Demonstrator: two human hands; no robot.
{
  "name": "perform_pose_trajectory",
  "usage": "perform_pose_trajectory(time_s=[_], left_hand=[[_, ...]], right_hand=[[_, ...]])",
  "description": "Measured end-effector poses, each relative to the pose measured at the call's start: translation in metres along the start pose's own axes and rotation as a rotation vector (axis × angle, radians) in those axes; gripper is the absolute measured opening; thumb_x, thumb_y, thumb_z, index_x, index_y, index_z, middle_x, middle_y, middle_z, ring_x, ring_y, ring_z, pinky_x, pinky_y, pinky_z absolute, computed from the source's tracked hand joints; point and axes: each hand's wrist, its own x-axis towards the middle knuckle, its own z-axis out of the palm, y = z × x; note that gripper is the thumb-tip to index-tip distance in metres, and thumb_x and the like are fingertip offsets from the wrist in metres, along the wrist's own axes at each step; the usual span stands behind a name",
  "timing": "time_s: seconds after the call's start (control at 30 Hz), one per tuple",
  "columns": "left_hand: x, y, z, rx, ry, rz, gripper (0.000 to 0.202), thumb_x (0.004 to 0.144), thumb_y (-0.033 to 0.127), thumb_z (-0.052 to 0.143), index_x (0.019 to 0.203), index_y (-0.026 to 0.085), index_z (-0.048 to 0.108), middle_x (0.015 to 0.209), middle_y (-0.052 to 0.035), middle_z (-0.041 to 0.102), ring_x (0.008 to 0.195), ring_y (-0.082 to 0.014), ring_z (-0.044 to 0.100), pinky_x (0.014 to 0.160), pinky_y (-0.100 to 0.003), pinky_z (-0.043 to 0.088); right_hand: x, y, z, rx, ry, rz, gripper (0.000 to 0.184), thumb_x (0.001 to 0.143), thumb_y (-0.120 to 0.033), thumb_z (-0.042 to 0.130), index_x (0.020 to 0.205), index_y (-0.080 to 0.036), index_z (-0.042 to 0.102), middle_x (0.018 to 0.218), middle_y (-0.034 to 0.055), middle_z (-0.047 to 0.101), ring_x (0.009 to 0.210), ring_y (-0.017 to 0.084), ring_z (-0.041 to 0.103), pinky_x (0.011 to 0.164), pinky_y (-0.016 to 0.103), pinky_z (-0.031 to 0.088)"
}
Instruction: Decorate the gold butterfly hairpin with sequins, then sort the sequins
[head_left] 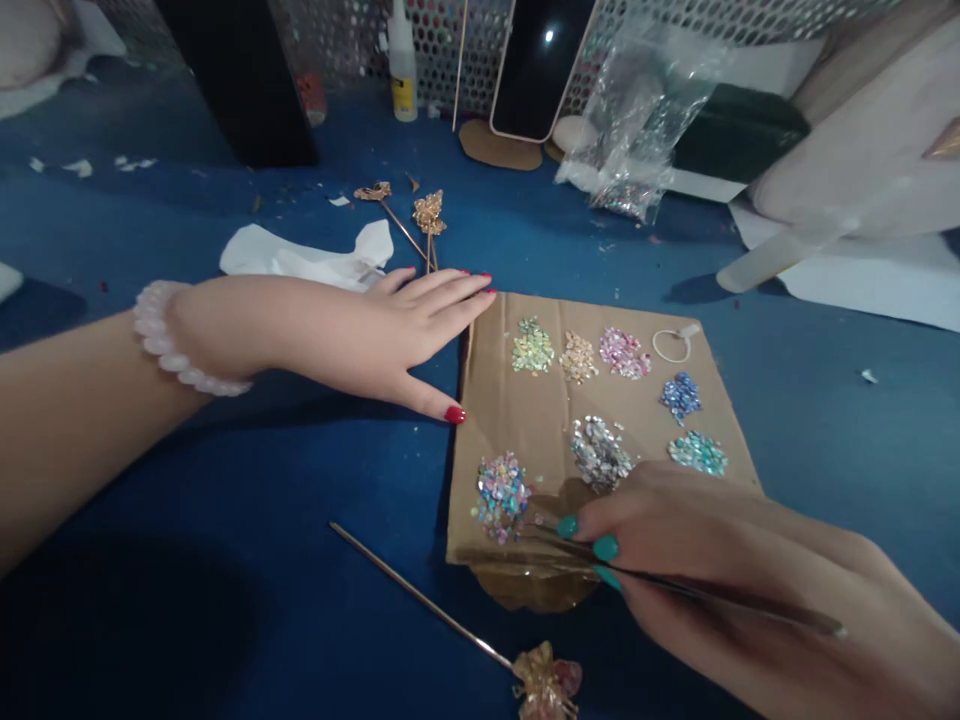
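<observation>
My left hand (390, 320), with red nails and a pale bead bracelet (161, 335), lies flat with fingers stretched out at the left edge of a cardboard sheet (525, 420). Between the teal-nailed fingers of my right hand (675, 560) is a pair of tweezers (720, 592), tips low over the cardboard beside a multicoloured pile of small flakes (502, 490). Other piles on the sheet are silver (598, 452), green (532, 347), peach (578, 357), pink (624, 352), blue (681, 397) and turquoise (697, 453). Below it lies a hairpin (420, 592) with a flower-like head.
Two gold-headed hairpins (430, 215) lie beyond my left hand, near white paper (300, 258). At the back stand a glue bottle (403, 70), a phone (541, 65) and a black upright object (240, 80). A clear plastic bag (637, 110) sits back right. A white ring (671, 345) rests on the cardboard.
</observation>
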Motion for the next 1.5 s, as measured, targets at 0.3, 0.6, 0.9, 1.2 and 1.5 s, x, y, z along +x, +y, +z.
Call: perform_pose_trajectory(time_s=[0.3,0.6,0.9,1.2,1.5], left_hand=[[0.000,0.005,-0.003,-0.012,0.009,-0.015,0.101,0.072,0.074,0.041,0.143,0.024,-0.010,0.150,-0.0013,-0.011,0.135,-0.0396,-0.004,0.109,-0.052,0.003],[0.001,0.005,-0.001,-0.013,0.029,-0.026,0.102,0.071,0.076,0.041,0.143,0.025,-0.009,0.151,0.0002,-0.008,0.134,-0.0414,-0.004,0.109,-0.051,0.005],[0.002,0.005,-0.002,0.019,0.010,-0.030,0.102,0.072,0.073,0.044,0.143,0.023,-0.009,0.151,-0.0002,-0.010,0.135,-0.0397,-0.004,0.110,-0.049,0.003],[0.001,0.003,-0.002,0.037,0.009,-0.010,0.102,0.073,0.074,0.040,0.143,0.021,-0.011,0.150,0.0003,-0.011,0.135,-0.0382,-0.003,0.111,-0.048,0.004],[0.000,0.004,-0.001,0.017,0.016,-0.029,0.101,0.074,0.073,0.043,0.143,0.023,-0.011,0.150,-0.0026,-0.011,0.135,-0.0382,-0.005,0.110,-0.048,0.007]], right_hand=[[0.003,-0.005,0.000,-0.010,-0.012,0.023,0.012,0.082,-0.013,0.050,0.086,-0.024,0.055,0.078,-0.0018,0.070,0.074,0.012,0.068,0.066,0.015,0.056],[-0.003,-0.007,-0.003,-0.057,-0.042,-0.016,0.014,0.084,-0.012,0.048,0.090,-0.025,0.050,0.080,-0.0013,0.070,0.075,0.014,0.067,0.064,0.019,0.056],[-0.001,-0.006,0.004,-0.021,-0.024,0.036,0.018,0.080,-0.010,0.049,0.089,-0.025,0.051,0.080,-0.0019,0.069,0.073,0.012,0.067,0.063,0.016,0.056],[-0.004,-0.004,0.003,-0.006,-0.009,0.055,0.020,0.078,-0.009,0.051,0.090,-0.025,0.052,0.081,-0.0024,0.069,0.075,0.011,0.067,0.066,0.014,0.057],[-0.019,0.005,-0.015,-0.158,0.095,0.105,0.013,0.080,-0.024,0.053,0.091,-0.030,0.057,0.079,-0.0034,0.069,0.060,0.015,0.069,0.048,0.020,0.058]])
